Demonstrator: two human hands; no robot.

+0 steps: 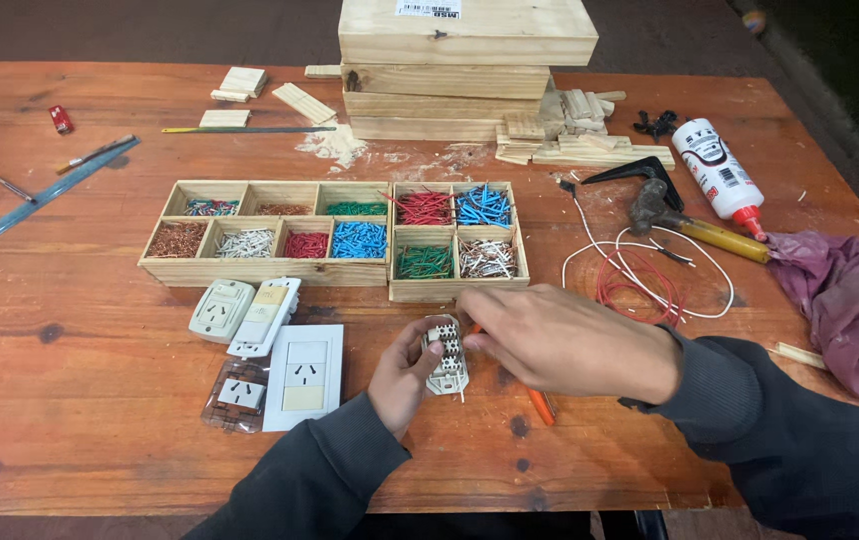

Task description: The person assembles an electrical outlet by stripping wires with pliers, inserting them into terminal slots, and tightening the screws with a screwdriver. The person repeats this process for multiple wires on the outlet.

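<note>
My left hand (405, 378) grips a small white socket module (447, 357) with rows of terminals facing up, just above the wooden table (90, 400). My right hand (560, 340) reaches over it from the right and holds an orange-handled screwdriver (542, 405), whose handle sticks out below the palm. Its tip is hidden under the fingers at the module's top edge. Both forearms wear dark sleeves.
Two wooden compartment trays (270, 268) (455, 290) hold sorted coloured wire pieces. White switch and socket plates (305, 378) lie to the left. A hammer (690, 225), glue bottle (718, 168), loose red and white wires (640, 280), purple cloth (850, 300) and stacked wooden boxes (465, 60) sit behind and right.
</note>
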